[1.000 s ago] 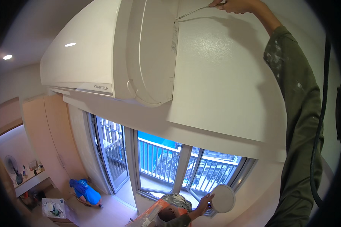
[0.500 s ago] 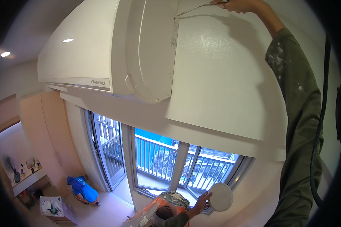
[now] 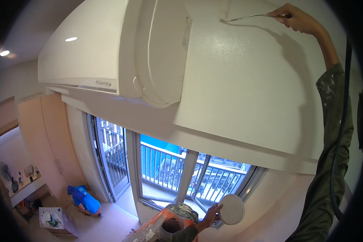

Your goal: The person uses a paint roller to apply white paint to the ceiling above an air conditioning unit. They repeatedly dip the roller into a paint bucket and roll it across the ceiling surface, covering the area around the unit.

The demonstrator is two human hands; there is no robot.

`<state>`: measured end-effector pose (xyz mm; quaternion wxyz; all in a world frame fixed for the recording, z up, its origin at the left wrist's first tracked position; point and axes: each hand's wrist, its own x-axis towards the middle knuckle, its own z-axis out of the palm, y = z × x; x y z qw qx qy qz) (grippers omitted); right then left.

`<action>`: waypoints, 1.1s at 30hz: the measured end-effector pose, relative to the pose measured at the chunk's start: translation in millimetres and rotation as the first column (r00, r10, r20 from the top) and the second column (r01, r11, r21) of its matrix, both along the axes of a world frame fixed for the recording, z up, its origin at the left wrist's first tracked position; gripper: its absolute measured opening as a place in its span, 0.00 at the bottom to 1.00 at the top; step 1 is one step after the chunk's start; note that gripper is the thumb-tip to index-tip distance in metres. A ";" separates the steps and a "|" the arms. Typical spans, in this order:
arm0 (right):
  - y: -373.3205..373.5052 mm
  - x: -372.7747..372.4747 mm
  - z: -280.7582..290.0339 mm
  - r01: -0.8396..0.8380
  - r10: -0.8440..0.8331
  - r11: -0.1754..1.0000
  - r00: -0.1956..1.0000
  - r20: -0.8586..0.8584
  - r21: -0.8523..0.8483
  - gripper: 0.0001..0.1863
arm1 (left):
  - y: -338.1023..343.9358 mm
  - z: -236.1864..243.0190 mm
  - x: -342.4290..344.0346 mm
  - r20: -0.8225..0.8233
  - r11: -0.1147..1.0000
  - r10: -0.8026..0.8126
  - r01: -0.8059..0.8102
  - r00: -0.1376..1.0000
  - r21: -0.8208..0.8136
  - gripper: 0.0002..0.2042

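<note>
My right hand (image 3: 296,19), raised at the upper right, is closed round the handle of a small paint roller (image 3: 246,17). Its thin wire shank reaches left to the pale wall (image 3: 238,88), and its head, near the top edge, shows only faintly. A wet sheen lies on the wall below it. Low in front of me, my left hand (image 3: 212,216) grips a round white dish (image 3: 232,209) by its left edge. From this angle I cannot tell its depth. White smears mark my green right sleeve (image 3: 330,105).
A white air conditioner (image 3: 153,52) juts from the wall at left. A black cable (image 3: 340,141) hangs at right. Below are windows (image 3: 165,169), an orange paint-spattered object (image 3: 157,224), a person in blue (image 3: 84,199) bending, a littered box (image 3: 56,222) and a tall cupboard (image 3: 48,137).
My right hand has moved right and slightly down, drawing the paint roller away from the air conditioner's side. My left hand still holds the dish, with only a slight shift in view.
</note>
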<state>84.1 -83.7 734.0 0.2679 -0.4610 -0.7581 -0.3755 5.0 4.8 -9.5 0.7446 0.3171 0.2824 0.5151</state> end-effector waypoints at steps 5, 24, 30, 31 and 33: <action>14.3 -10.3 -1.8 -0.103 0.085 0.982 0.990 0.111 0.159 0.19 | -1.8 7.6 -2.6 -0.015 1.000 0.005 -0.005 1.000 -0.018 0.26; 98.1 -148.3 -208.3 -0.600 0.623 0.751 0.505 -0.598 0.276 0.26 | 1.0 9.7 -3.6 -0.012 0.998 -0.051 0.051 0.999 -0.024 0.24; 114.2 -177.2 -162.9 -0.596 0.685 0.715 0.495 -0.534 0.365 0.27 | 3.1 3.8 1.4 0.036 1.000 0.006 -0.004 0.999 -0.031 0.23; 113.9 -179.3 -152.9 -0.589 0.694 0.711 0.498 -0.520 0.385 0.27 | 3.9 2.7 2.0 0.039 1.000 0.001 0.001 0.999 -0.028 0.23; 110.8 -184.6 -135.7 -0.576 0.699 0.709 0.495 -0.516 0.407 0.27 | 5.0 2.6 2.1 0.037 1.000 -0.002 0.003 0.999 -0.027 0.24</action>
